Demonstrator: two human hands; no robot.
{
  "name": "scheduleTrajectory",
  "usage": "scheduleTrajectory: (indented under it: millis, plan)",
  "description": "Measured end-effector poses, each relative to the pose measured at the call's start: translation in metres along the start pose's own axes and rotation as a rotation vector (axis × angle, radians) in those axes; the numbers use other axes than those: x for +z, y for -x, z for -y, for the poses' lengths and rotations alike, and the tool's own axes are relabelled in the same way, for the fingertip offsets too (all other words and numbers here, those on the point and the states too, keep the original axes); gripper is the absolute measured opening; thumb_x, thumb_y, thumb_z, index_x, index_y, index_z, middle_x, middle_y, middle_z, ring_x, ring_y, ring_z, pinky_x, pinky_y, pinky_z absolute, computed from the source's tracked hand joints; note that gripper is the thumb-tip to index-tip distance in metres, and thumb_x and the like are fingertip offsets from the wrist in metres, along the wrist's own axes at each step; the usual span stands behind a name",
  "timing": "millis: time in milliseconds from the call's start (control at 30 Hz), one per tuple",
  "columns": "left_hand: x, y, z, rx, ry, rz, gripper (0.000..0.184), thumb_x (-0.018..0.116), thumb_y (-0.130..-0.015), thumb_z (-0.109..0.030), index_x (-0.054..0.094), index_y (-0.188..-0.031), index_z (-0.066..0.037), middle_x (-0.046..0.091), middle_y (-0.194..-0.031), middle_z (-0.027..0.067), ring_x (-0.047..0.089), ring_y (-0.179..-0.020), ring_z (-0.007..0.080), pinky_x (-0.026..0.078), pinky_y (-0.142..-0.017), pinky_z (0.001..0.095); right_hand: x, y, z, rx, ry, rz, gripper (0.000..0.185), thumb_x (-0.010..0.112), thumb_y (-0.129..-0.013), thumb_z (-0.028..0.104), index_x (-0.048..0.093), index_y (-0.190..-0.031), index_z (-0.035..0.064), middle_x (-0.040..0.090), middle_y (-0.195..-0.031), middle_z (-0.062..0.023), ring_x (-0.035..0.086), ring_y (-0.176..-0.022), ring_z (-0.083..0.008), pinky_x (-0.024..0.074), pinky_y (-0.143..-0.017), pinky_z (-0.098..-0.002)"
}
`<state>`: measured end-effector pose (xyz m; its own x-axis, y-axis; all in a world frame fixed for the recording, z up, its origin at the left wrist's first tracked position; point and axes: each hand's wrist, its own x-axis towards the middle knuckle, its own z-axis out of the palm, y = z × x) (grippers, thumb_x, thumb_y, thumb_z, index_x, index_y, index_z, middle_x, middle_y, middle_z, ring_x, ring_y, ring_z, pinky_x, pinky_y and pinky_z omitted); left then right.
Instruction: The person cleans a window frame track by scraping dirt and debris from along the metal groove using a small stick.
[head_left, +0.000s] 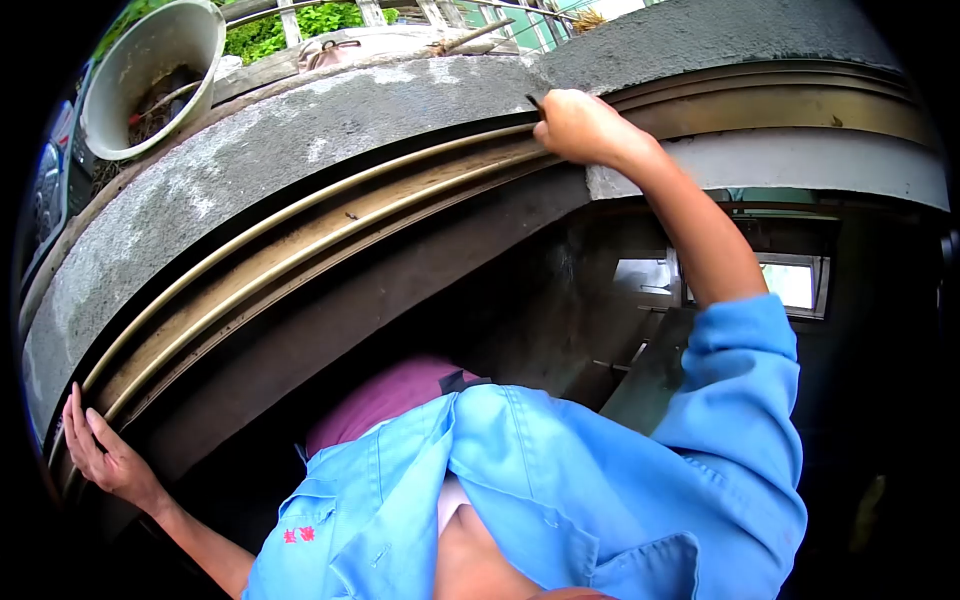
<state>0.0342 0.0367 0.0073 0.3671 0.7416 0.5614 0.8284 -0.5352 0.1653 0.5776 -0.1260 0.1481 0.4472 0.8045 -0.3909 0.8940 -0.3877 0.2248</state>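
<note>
A long metal track [290, 240] with two raised pale rails curves along a concrete ledge. My left hand [105, 460] touches the track's lower left end, with its fingers apart and nothing visible in them. At the upper middle, my right hand [580, 127] is closed in a fist over the track. A small dark tip [534, 101] sticks out of this fist; the rest of that object is hidden by the fingers. A small dark speck [351, 216] lies in the groove between the rails.
The rough grey concrete ledge [400, 97] runs beyond the track. A pale bucket [155, 80] with debris stands at the upper left. Wooden railings and green plants are behind. Below the track is a dark interior with a small window [790, 284].
</note>
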Motion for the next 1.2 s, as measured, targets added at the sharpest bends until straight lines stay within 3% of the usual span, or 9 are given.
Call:
scheduleTrajectory:
  millis: [133,333,467,633,800,867,1000,1133,1200]
  plan:
    - [-0.001,-0.002,-0.001,0.003,-0.016,0.016,0.027,0.047,-0.094,-0.011,0.063,-0.115,-0.005,0.063,-0.115,0.006,0.056,-0.11,0.0212,0.04,-0.095,0.0325,-0.019,0.018,0.032,-0.047,-0.194,-0.096,0.024,0.051,-0.076,0.013,0.058,-0.069,-0.0086,0.056,-0.069,-0.03,0.059,-0.073,-0.0437,0.048,-0.071,-0.0459]
    - [-0.001,-0.002,-0.005,0.001,0.03,-0.008,0.026,0.048,-0.094,-0.011,0.063,-0.114,-0.004,0.063,-0.115,0.0073,0.056,-0.11,0.022,0.04,-0.096,0.0337,0.006,-0.002,-0.023,0.149,-0.073,-0.034,0.026,0.053,-0.077,0.015,0.059,-0.075,-0.0101,0.058,-0.075,-0.0317,0.061,-0.079,-0.0438,0.0485,-0.074,-0.0455]
    - [0.0,0.0,-0.003,-0.018,-0.012,0.009,0.026,0.048,-0.094,-0.012,0.064,-0.115,-0.007,0.063,-0.116,0.0058,0.055,-0.111,0.0204,0.04,-0.096,0.0331,-0.018,0.023,0.025,0.023,-0.194,-0.028,0.028,0.052,-0.078,0.016,0.058,-0.076,-0.0105,0.058,-0.073,-0.0311,0.062,-0.079,-0.0419,0.0481,-0.075,-0.0454]
    - [0.001,-0.001,0.0,-0.023,0.022,-0.01,0.027,0.047,-0.095,-0.013,0.064,-0.115,-0.007,0.063,-0.116,0.0053,0.055,-0.112,0.0196,0.04,-0.096,0.0325,0.002,-0.001,-0.021,0.076,-0.015,0.005,0.026,0.053,-0.077,0.015,0.059,-0.075,-0.0103,0.059,-0.074,-0.0306,0.062,-0.077,-0.0411,0.0483,-0.074,-0.0455]
    - [0.0,-0.001,0.0,-0.012,-0.017,0.008,0.027,0.048,-0.094,-0.013,0.063,-0.116,-0.007,0.063,-0.116,0.0056,0.055,-0.112,0.02,0.039,-0.096,0.0325,-0.017,0.019,0.026,-0.038,-0.171,-0.025,0.028,0.053,-0.078,0.015,0.058,-0.072,-0.0111,0.059,-0.074,-0.0307,0.061,-0.08,-0.0441,0.0488,-0.074,-0.0458]
    - [0.001,0.0,-0.001,-0.041,0.021,-0.003,0.027,0.048,-0.094,-0.013,0.063,-0.116,-0.007,0.063,-0.116,0.0061,0.055,-0.112,0.0204,0.039,-0.096,0.0328,-0.005,0.006,0.002,0.133,-0.028,0.024,0.027,0.053,-0.079,0.017,0.064,-0.08,-0.0071,0.063,-0.087,-0.028,0.062,-0.089,-0.039,0.0491,-0.08,-0.0454]
    - [0.001,0.0,-0.004,-0.027,0.025,-0.006,0.027,0.048,-0.094,-0.012,0.063,-0.116,-0.006,0.063,-0.116,0.007,0.055,-0.112,0.0213,0.04,-0.097,0.0333,0.011,0.007,-0.018,0.235,-0.029,-0.072,0.027,0.052,-0.08,0.019,0.065,-0.079,-0.0053,0.064,-0.088,-0.0258,0.063,-0.087,-0.0382,0.0498,-0.079,-0.0444]
    - [0.001,-0.001,-0.004,-0.011,0.022,-0.011,0.027,0.048,-0.094,-0.011,0.063,-0.116,-0.005,0.063,-0.116,0.007,0.055,-0.111,0.0215,0.04,-0.096,0.0332,0.016,0.043,0.047,0.043,-0.062,-0.199,0.025,0.055,-0.081,0.022,0.065,-0.078,-0.0003,0.065,-0.085,-0.0201,0.063,-0.087,-0.0346,0.0509,-0.079,-0.0435]
    - [0.001,0.0,-0.002,-0.007,0.016,-0.011,0.027,0.048,-0.094,-0.011,0.063,-0.115,-0.005,0.063,-0.115,0.007,0.055,-0.111,0.0213,0.04,-0.096,0.0332,0.029,0.036,0.031,0.112,-0.045,-0.26,0.025,0.055,-0.081,0.023,0.065,-0.078,0.0008,0.066,-0.085,-0.0195,0.064,-0.086,-0.034,0.0509,-0.079,-0.0434]
